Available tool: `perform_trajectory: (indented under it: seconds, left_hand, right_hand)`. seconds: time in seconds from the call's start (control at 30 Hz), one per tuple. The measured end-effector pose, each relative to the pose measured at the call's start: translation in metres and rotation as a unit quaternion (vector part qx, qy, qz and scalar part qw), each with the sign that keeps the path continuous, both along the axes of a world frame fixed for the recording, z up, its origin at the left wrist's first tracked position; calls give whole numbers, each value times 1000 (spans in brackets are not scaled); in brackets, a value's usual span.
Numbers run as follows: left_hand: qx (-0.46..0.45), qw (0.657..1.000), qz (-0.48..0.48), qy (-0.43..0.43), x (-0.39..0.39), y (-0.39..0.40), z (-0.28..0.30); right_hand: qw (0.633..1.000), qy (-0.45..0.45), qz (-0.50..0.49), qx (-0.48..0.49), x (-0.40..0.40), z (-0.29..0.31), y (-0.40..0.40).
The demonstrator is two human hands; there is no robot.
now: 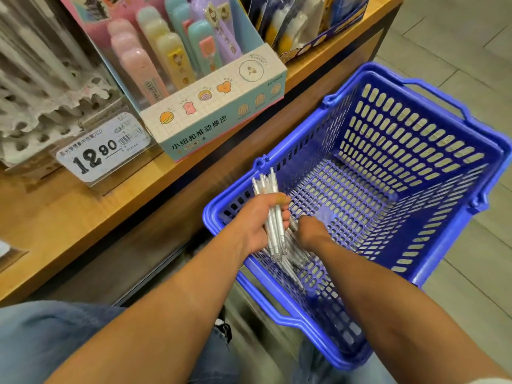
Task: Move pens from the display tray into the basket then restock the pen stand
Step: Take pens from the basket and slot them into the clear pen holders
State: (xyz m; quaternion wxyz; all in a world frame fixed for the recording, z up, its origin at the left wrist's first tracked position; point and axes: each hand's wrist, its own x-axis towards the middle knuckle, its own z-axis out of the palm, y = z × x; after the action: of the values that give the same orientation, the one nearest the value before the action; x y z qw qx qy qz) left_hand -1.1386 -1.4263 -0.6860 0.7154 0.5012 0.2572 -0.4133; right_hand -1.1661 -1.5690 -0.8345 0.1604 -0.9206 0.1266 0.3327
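Observation:
A blue plastic basket (415, 87) stands on the floor beside the wooden shelf. My left hand (256, 220) is closed around a bundle of clear white pens (273, 228), held upright over the basket's near-left corner. My right hand (311, 231) reaches down into the basket just right of that bundle, fingers curled over more clear pens (296, 256) lying on the basket floor; whether it grips them is hidden. The pen stand (41, 106), a pale holed rack with blurred white pens, sits at the far left of the shelf.
A wooden shelf (83, 214) runs along the left. On it stand a price tag (102, 148) reading 12.90, a pastel eraser display box (216, 112), and a dark blue display box (318, 26) further back. Grey tiled floor (457, 37) lies on the right.

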Motion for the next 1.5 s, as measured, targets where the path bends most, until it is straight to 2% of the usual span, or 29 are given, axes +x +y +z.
perform_trajectory:
  seconds: [0.1, 0.17, 0.23, 0.3, 0.43, 0.53, 0.6, 0.67, 0.9, 1.07, 1.13, 1.23, 1.33, 1.5]
  left_hand:
    - [7, 1000, -1, -4, 0, -1, -1]
    - [7, 1000, -1, -2, 1, -1, -1]
    - [7, 1000, -3, 2, 2, 0, -1]
    - [11, 1000, -7, 5, 1, 1, -1]
    - [5, 1000, -13, 4, 1, -1, 0]
    - [-43, 999, -24, -4, 0, -2, 4]
    - [-124, 992, -21, -2, 0, -3, 6]
    - [-155, 988, -5, 8, -1, -3, 7]
    - [-125, 992, 1, 25, -2, -1, 6]
    - [-90, 996, -5, 22, -2, -2, 5]
    - [-58, 998, -3, 27, -1, -2, 1]
    - [-4, 1000, -1, 26, 1, -2, -5]
    - [-1, 1000, -2, 19, 1, -1, -8]
    - [-11, 1000, -7, 17, 1, -1, -8]
  right_hand:
    - [998, 7, -51, 22, 8, 13, -11]
    - [987, -6, -135, 89, 16, 33, -19]
    - [951, -30, -238, 192, 26, 58, -28]
    - [919, -39, -290, 264, 34, 88, -36]
    - [864, -54, -293, 405, 34, 148, -41]
    - [845, -38, -235, 478, 18, 174, -26]
    - [838, -46, -216, 499, 10, 180, -11]
    - [837, -79, -221, 494, 8, 181, 1]
    - [866, -153, -200, 433, -2, 170, 19]
    - [807, -66, -249, 531, -6, 170, 7]
    - [794, -34, -261, 548, -11, 168, 1]
    - [823, 28, -238, 515, -29, 164, -1]
    - [847, 76, -183, 494, -50, 163, 4]
    - [909, 31, -92, 405, -71, 164, 15]
